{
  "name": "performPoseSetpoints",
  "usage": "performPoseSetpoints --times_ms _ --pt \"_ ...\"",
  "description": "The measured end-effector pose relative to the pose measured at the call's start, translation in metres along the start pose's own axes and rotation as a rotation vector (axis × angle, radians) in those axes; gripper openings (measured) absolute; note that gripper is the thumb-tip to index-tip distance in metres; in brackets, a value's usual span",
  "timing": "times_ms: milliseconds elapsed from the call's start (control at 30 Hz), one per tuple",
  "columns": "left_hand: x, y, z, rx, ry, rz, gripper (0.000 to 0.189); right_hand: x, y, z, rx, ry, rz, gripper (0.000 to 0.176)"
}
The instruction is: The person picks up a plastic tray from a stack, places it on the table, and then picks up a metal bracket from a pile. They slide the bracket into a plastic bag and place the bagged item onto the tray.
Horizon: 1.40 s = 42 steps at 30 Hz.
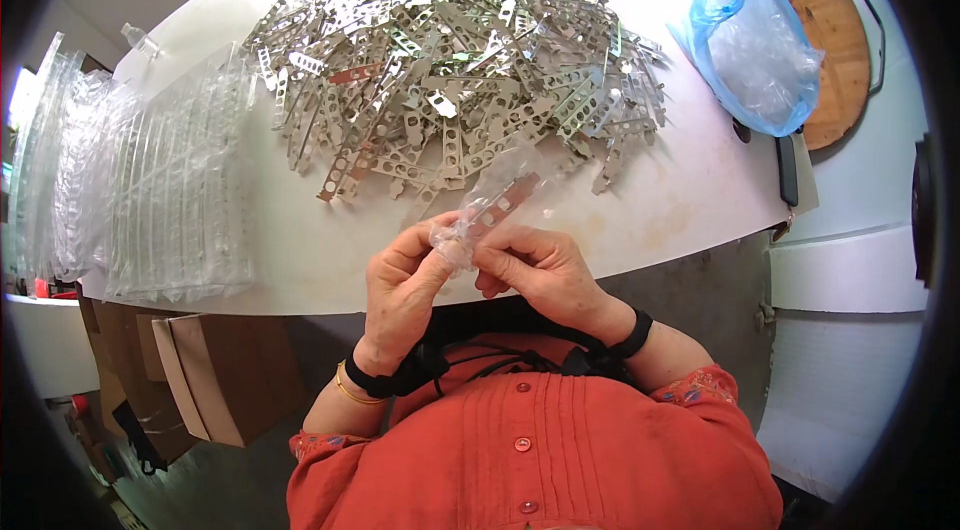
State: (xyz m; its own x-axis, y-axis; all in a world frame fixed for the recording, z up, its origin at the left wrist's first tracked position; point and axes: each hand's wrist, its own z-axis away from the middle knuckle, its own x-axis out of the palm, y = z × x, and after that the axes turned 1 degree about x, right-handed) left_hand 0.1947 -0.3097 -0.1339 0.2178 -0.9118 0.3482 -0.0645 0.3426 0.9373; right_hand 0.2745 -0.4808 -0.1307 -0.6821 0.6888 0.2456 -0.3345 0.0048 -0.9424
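My left hand [407, 282] pinches the near end of a clear plastic bag [521, 167], where the film is bunched up. Inside the bag lies a flat metal bracket [508, 203] with holes along it, slanting up to the right. Close beside it, my right hand [541, 272] has thumb and fingers pressed together on the bag's lower right edge. Just beyond both hands rises a large heap of perforated metal brackets [450, 60]. The fingertips partly hide the near end of the bag.
Rows of clear plastic trays [180, 180] stand at the table's left. A blue bag [715, 40] filled with clear plastic bags sits at the right edge, by a round wooden board [835, 50]. Cardboard boxes [225, 375] are on the floor below left. The white table [640, 220] has a curved edge.
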Motion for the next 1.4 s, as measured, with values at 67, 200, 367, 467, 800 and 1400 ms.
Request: performPoseSetpoints --times_ms 67,200,367,467,800,1400 --pt "0.000 -0.001 0.000 -0.004 0.000 0.004 0.021 -0.001 0.002 -0.001 -0.011 -0.004 0.016 0.017" --pt "0.001 -0.003 -0.001 -0.017 -0.015 -0.005 0.014 0.000 0.005 -0.003 -0.016 -0.043 0.034 0.017" --pt "-0.001 -0.005 -0.001 -0.034 -0.029 -0.004 0.009 -0.001 0.008 -0.003 -0.023 -0.060 0.039 0.018" --pt "0.000 -0.003 0.000 -0.033 -0.038 -0.013 0.008 -0.009 -0.002 0.002 0.028 -0.097 0.123 0.017" --pt "0.000 0.001 -0.002 -0.041 -0.071 -0.043 0.004 -0.054 -0.041 0.015 -0.108 0.058 0.013 0.029" --pt "0.003 0.001 -0.004 -0.061 -0.083 -0.275 0.009 -0.047 -0.033 0.004 -0.011 0.034 0.058 0.019"
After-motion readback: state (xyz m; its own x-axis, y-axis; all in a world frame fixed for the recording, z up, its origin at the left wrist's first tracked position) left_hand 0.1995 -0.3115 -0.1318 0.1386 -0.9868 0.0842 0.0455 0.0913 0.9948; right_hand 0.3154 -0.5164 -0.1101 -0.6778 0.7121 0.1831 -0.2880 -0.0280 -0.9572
